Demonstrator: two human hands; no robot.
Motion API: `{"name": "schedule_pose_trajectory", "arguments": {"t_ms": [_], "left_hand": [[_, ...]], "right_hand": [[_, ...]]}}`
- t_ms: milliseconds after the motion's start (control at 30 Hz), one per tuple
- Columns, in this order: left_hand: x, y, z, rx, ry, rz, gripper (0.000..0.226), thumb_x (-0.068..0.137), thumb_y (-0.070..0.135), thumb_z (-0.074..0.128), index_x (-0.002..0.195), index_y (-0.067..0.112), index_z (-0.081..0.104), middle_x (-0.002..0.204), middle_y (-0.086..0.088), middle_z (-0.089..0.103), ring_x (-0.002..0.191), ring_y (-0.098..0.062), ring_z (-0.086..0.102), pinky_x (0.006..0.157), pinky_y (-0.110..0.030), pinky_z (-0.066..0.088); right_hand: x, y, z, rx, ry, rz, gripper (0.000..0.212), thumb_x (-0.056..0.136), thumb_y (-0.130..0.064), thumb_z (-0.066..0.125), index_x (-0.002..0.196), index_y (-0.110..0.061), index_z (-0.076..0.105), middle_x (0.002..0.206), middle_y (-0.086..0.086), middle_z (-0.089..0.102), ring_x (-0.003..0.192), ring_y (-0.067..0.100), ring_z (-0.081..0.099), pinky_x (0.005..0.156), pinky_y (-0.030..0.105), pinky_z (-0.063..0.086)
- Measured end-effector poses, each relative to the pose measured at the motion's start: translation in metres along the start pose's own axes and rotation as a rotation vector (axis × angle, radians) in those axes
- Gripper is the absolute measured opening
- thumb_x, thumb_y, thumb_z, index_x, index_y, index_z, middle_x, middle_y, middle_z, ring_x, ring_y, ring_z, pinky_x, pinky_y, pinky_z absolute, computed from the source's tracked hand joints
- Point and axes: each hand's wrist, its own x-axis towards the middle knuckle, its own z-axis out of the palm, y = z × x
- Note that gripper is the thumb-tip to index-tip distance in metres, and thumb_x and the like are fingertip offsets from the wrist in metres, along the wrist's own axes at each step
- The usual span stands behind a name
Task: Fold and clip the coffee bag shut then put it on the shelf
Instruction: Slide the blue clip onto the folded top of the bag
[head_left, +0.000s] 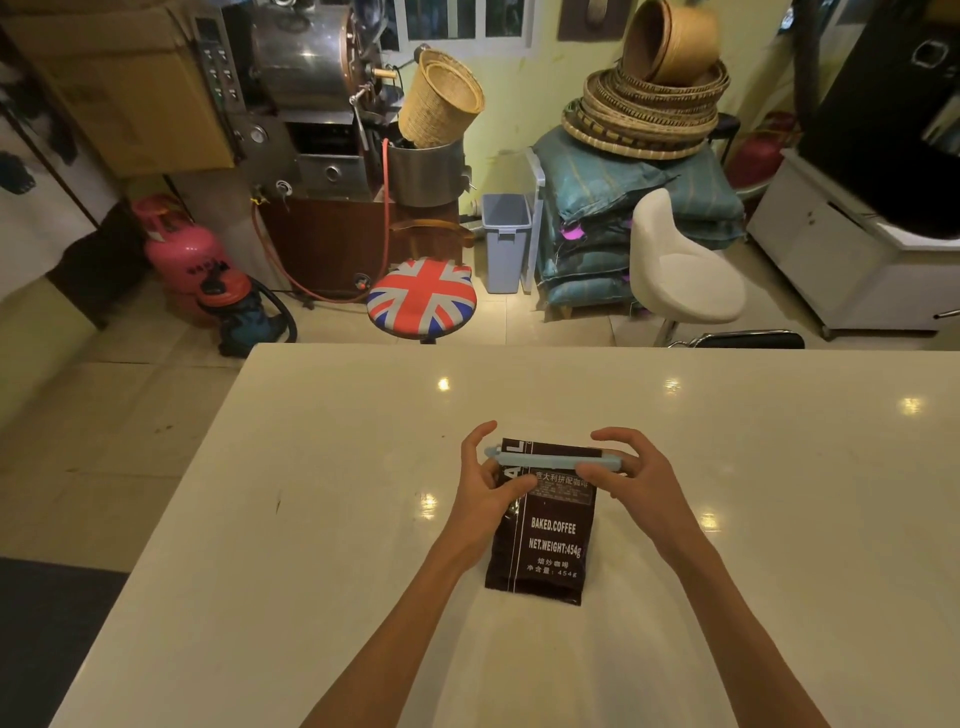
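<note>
Blue clip (550, 459) across coffee bag (545, 540)

2 bare forearms, no sleeves, end in ringless left hand (485, 499) and right hand (631, 483).

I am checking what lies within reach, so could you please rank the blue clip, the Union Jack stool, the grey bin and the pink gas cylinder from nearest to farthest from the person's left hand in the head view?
From the left hand:
1. Blue clip: under its fingers, across the coffee bag's top.
2. Union Jack stool: just beyond the table's far edge.
3. Grey bin: behind the stool, slightly right.
4. Pink gas cylinder: far left, by the wall.
</note>
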Motion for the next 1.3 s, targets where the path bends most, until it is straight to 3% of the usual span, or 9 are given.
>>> {"name": "schedule_pose_trajectory", "arguments": {"t_ms": [233,367,500,600,700,833,967,1167,1300], "left_hand": [[0.003,-0.004,0.002,-0.006,0.042,0.013,0.069,0.087,0.003,0.068,0.137,0.039,0.036,0.125,-0.015,0.058,0.099,-0.029,0.071,0.074,-0.035,0.062],[0.002,-0.006,0.004,-0.029,0.076,0.025,0.063,0.089,0.004,0.066,0.133,0.041,0.04,0.122,-0.013,0.06,0.099,-0.028,0.071,0.075,-0.036,0.062],[0.002,-0.007,0.003,-0.077,0.089,0.022,0.064,0.089,0.003,0.065,0.135,0.039,0.04,0.117,-0.009,0.064,0.095,-0.025,0.073,0.072,-0.035,0.062],[0.003,-0.004,-0.002,-0.107,0.085,0.013,0.066,0.089,0.0,0.065,0.136,0.038,0.039,0.116,-0.012,0.066,0.098,-0.03,0.072,0.076,-0.044,0.062],[0.005,0.0,-0.004,-0.061,0.075,0.011,0.067,0.088,0.003,0.066,0.137,0.039,0.037,0.115,-0.01,0.066,0.1,-0.028,0.071,0.076,-0.042,0.062],[0.006,-0.001,0.003,-0.021,0.061,0.012,0.066,0.089,0.004,0.066,0.138,0.037,0.037,0.115,-0.005,0.064,0.099,-0.025,0.071,0.071,-0.032,0.061],[0.007,-0.005,0.004,-0.02,0.068,0.021,0.065,0.089,0.005,0.067,0.137,0.038,0.038,0.121,-0.01,0.062,0.103,-0.029,0.069,0.078,-0.039,0.062],[0.006,-0.008,0.005,-0.046,0.093,0.037,0.063,0.088,0.002,0.066,0.135,0.037,0.041,0.119,-0.009,0.062,0.099,-0.029,0.071,0.074,-0.039,0.063],[0.006,-0.009,0.006,-0.059,0.102,0.051,0.062,0.089,0.0,0.065,0.135,0.035,0.042,0.123,-0.013,0.059,0.102,-0.031,0.07,0.074,-0.039,0.063]], "right_hand": [[0.003,0.014,0.009,-0.007,0.023,-0.003,0.027,0.081,-0.025,0.077,0.105,-0.028,0.067,0.106,0.001,0.072,0.098,0.02,0.069,0.08,0.043,0.061],[0.003,0.017,0.012,0.034,0.03,0.003,0.024,0.082,-0.025,0.076,0.105,-0.028,0.07,0.108,0.001,0.072,0.1,0.02,0.068,0.081,0.04,0.06],[0.001,0.015,0.016,0.078,0.045,0.021,0.024,0.084,-0.021,0.074,0.108,-0.022,0.071,0.1,0.001,0.074,0.086,0.007,0.069,0.061,0.017,0.052],[0.0,0.015,0.004,0.096,0.071,0.04,0.023,0.084,-0.02,0.073,0.107,-0.021,0.073,0.089,-0.002,0.074,0.073,0.007,0.062,0.061,0.023,0.048],[0.0,0.017,-0.006,0.088,0.064,0.038,0.021,0.085,-0.02,0.073,0.105,-0.024,0.074,0.092,-0.001,0.075,0.074,0.01,0.061,0.064,0.029,0.049],[0.0,0.015,0.006,0.101,0.041,0.035,0.024,0.085,-0.019,0.073,0.109,-0.02,0.071,0.095,0.001,0.075,0.075,0.002,0.067,0.059,0.018,0.048],[-0.002,0.014,0.015,0.158,0.05,0.042,0.024,0.085,-0.015,0.072,0.109,-0.016,0.071,0.097,0.004,0.075,0.073,-0.002,0.069,0.055,0.009,0.048],[-0.002,0.019,0.021,0.22,0.062,0.067,0.023,0.084,-0.018,0.074,0.107,-0.021,0.072,0.1,0.005,0.076,0.093,0.018,0.073,0.072,0.025,0.059],[-0.003,0.019,0.027,0.229,0.084,0.058,0.018,0.084,-0.017,0.073,0.098,-0.027,0.072,0.094,0.001,0.076,0.088,0.015,0.074,0.073,0.026,0.061]]}}
